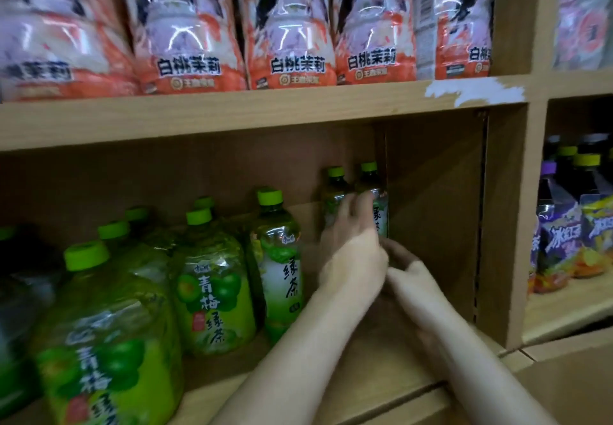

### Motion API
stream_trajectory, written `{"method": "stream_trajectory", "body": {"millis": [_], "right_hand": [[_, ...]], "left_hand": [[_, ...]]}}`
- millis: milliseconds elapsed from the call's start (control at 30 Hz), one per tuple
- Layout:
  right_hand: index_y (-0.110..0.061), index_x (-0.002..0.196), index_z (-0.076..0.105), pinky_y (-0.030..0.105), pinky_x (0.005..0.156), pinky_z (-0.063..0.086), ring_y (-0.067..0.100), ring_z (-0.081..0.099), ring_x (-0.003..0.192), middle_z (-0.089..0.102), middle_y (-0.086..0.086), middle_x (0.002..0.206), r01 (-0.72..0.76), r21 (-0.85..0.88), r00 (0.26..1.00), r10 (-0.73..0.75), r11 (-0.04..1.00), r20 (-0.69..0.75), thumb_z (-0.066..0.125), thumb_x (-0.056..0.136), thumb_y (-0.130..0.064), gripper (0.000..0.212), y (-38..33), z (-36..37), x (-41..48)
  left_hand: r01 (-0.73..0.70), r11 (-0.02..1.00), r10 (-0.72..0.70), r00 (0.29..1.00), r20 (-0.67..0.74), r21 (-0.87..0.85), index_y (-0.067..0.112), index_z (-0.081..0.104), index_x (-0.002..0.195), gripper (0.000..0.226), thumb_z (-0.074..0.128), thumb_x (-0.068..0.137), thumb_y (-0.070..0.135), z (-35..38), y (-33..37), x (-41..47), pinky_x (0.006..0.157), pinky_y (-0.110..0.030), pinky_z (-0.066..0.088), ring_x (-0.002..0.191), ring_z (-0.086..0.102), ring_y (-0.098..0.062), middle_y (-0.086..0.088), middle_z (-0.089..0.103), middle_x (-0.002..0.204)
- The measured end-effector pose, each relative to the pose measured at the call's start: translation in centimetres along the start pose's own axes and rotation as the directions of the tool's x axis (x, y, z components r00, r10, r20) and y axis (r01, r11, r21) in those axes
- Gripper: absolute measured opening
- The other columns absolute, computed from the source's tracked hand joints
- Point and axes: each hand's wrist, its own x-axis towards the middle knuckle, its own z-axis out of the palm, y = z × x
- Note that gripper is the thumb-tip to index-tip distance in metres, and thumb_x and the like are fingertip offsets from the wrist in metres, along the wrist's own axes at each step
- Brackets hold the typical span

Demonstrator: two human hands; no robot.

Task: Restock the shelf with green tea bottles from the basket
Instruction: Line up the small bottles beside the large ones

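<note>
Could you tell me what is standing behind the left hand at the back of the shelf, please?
Two green-capped tea bottles stand side by side at the back of the shelf, behind the left hand. The hand covers their lower labels and bases; the right hand sits just below.

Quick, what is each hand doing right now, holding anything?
Left hand: fingers spread against two green tea bottles at the back of the shelf; a firm grip cannot be told.
Right hand: open, holding nothing.
</note>
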Motion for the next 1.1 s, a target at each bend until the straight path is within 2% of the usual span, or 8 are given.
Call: {"method": "stream_trajectory", "body": {"millis": [100, 200, 300, 433, 533, 633, 767, 1100], "right_hand": [[-0.028, 0.126, 0.045, 0.003, 0.064, 0.045, -0.018, 0.06, 0.077, 0.062, -0.012, 0.106, 0.14, -0.241, 0.98, -0.1, 0.961, 0.171, 0.065, 0.086, -0.009, 0.049, -0.7, 3.2, -1.1], [-0.035, 0.128, 0.028, -0.006, 0.075, 0.035, -0.029, 0.049, 0.087, 0.047, -0.03, 0.106, 0.207, -0.29, 0.956, -0.131, 0.934, 0.262, 0.063, 0.084, -0.001, 0.065, -0.3, 6.6, -1.1], [-0.042, 0.137, 0.029, 0.02, 0.098, 0.046, 0.002, 0.056, 0.113, 0.058, -0.013, 0.125, 0.201, -0.312, 0.973, -0.153, 0.929, 0.172, 0.067, 0.08, -0.009, 0.076, 1.5, 8.8, -0.5], [-0.031, 0.131, 0.043, 0.043, 0.091, 0.052, 0.02, 0.064, 0.104, 0.066, 0.001, 0.114, 0.168, -0.417, 0.985, -0.172, 0.893, 0.028, 0.06, 0.078, -0.014, 0.058, 3.4, 9.7, -0.1], [-0.024, 0.116, 0.049, 0.035, 0.071, 0.052, 0.028, 0.066, 0.089, 0.07, 0.005, 0.098, 0.152, -0.533, 0.972, -0.224, 0.832, -0.074, 0.064, 0.08, -0.028, 0.039, 2.9, 9.5, -0.5], [-0.026, 0.108, 0.044, 0.03, 0.061, 0.044, 0.029, 0.066, 0.089, 0.068, 0.003, 0.096, 0.083, -0.659, 0.959, -0.241, 0.747, -0.152, 0.071, 0.071, -0.043, 0.049, 2.3, 7.8, -1.2], [-0.025, 0.12, 0.04, 0.039, 0.078, 0.053, 0.027, 0.063, 0.1, 0.062, 0.004, 0.109, -0.009, -0.712, 0.946, -0.225, 0.702, -0.234, 0.078, 0.065, -0.04, 0.068, 1.9, 4.0, -1.6], [-0.023, 0.146, 0.024, 0.029, 0.104, 0.037, 0.019, 0.044, 0.13, 0.044, 0.002, 0.144, -0.002, -0.763, 0.948, -0.241, 0.646, -0.207, 0.063, 0.087, -0.025, 0.07, 2.5, -4.1, -3.5]], "left_hand": [[-0.229, 0.973, 0.208, 0.912, -0.355, -0.018, 0.02, 0.055, 0.123, 0.045, 0.058, 0.081, 0.005, -3.8, -1.9, -3.1, 0.095, -0.035, 0.047, 0.114, 0.052, -0.021, -0.001, 0.055, 0.126], [-0.177, 0.975, 0.088, 0.867, -0.49, -0.138, 0.017, 0.052, 0.12, 0.046, 0.065, 0.077, 0.006, -5.1, -5.4, -5.7, 0.093, -0.028, 0.043, 0.109, 0.052, -0.022, -0.007, 0.05, 0.117], [-0.014, 0.968, -0.089, 0.914, -0.395, -0.249, 0.019, 0.039, 0.135, 0.074, 0.077, 0.072, 0.01, -4.6, -8.2, -7.0, 0.102, -0.032, 0.04, 0.12, 0.046, -0.023, -0.008, 0.042, 0.128], [0.197, 0.912, -0.276, 0.944, -0.181, -0.36, 0.026, 0.022, 0.145, 0.09, 0.077, 0.074, 0.022, -3.1, -9.4, -7.3, 0.107, -0.038, 0.039, 0.13, 0.042, -0.02, -0.004, 0.042, 0.142], [0.283, 0.852, -0.355, 0.931, -0.088, -0.439, 0.03, 0.023, 0.144, 0.084, 0.075, 0.078, 0.022, -1.8, -9.7, -6.8, 0.102, -0.037, 0.045, 0.121, 0.053, -0.018, 0.002, 0.053, 0.133], [0.393, 0.69, -0.432, 0.897, 0.089, -0.608, 0.025, 0.046, 0.131, 0.061, 0.075, 0.078, 0.016, -0.6, -9.5, -5.5, 0.095, -0.042, 0.05, 0.109, 0.062, -0.018, 0.0, 0.064, 0.119], [0.427, 0.632, -0.338, 0.903, 0.266, -0.647, 0.026, 0.056, 0.115, 0.041, 0.073, 0.08, 0.015, 1.4, -6.7, -3.7, 0.092, -0.045, 0.052, 0.103, 0.065, -0.018, -0.002, 0.067, 0.116], [0.41, 0.76, -0.316, 0.911, 0.264, -0.505, 0.018, 0.048, 0.127, 0.059, 0.075, 0.074, 0.013, 9.3, -2.9, 1.2, 0.097, -0.047, 0.048, 0.115, 0.058, -0.028, -0.008, 0.062, 0.125]]}}
